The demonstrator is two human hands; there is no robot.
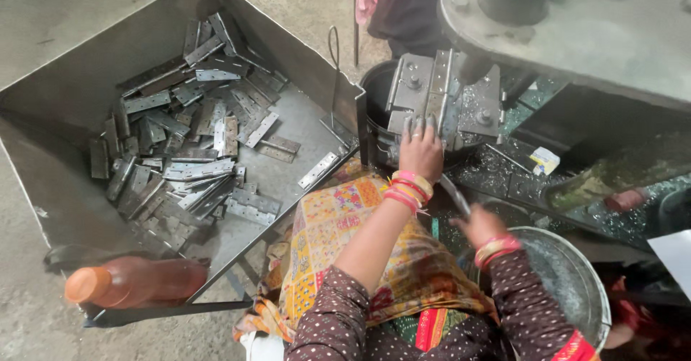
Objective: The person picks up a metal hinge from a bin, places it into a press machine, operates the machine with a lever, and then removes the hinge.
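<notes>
My left hand (420,149) reaches forward, its fingertips resting on a grey metal jig (439,95) that holds a hinge plate under a drill machine. Bangles ring that wrist. My right hand (477,224) is lower and blurred, closed around a thin metal piece (455,195) that looks like a hinge strip. A big pile of grey metal hinges (191,138) lies in the steel tray (72,87) to my left, well apart from both hands.
An orange-brown plastic bottle (133,280) lies at the tray's near corner. A round steel bowl (576,282) sits at the lower right. The machine's round table (576,23) overhangs the upper right. Metal shavings litter the bench around the jig.
</notes>
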